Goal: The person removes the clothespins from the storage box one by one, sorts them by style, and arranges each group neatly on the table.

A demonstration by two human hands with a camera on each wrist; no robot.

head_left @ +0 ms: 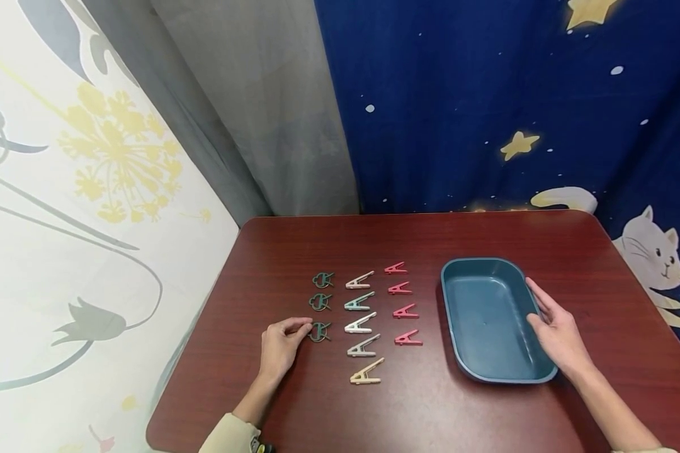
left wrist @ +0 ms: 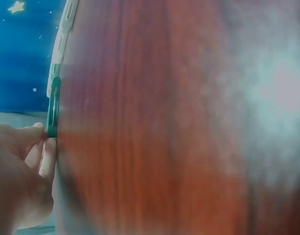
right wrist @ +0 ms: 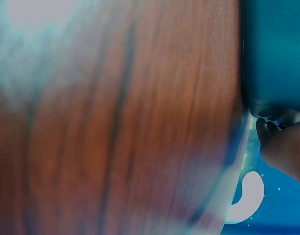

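Observation:
With thumb and fingertips, my left hand [head_left: 279,347] pinches the left edge of the nearest dark green clip [head_left: 320,332], which has a rounded, looped outline. In the left wrist view this clip [left wrist: 53,108] appears edge-on at the fingertips. Two matching green clips, a middle one [head_left: 320,302] and a far one [head_left: 323,280], lie beyond it in a column. My right hand [head_left: 563,336] grips the right side of a blue plastic basin [head_left: 487,324], thumb over the rim and fingers along the outside. The basin's wall [right wrist: 280,58] fills the upper right corner of the right wrist view.
Right of the green clips runs a column of several white, pale green, grey and cream clothespins [head_left: 362,322]. Several red clothespins [head_left: 406,311] form another column beside the basin. All lie on a reddish-brown table [head_left: 294,409]. Blue and grey curtains [head_left: 464,113] hang behind its far edge.

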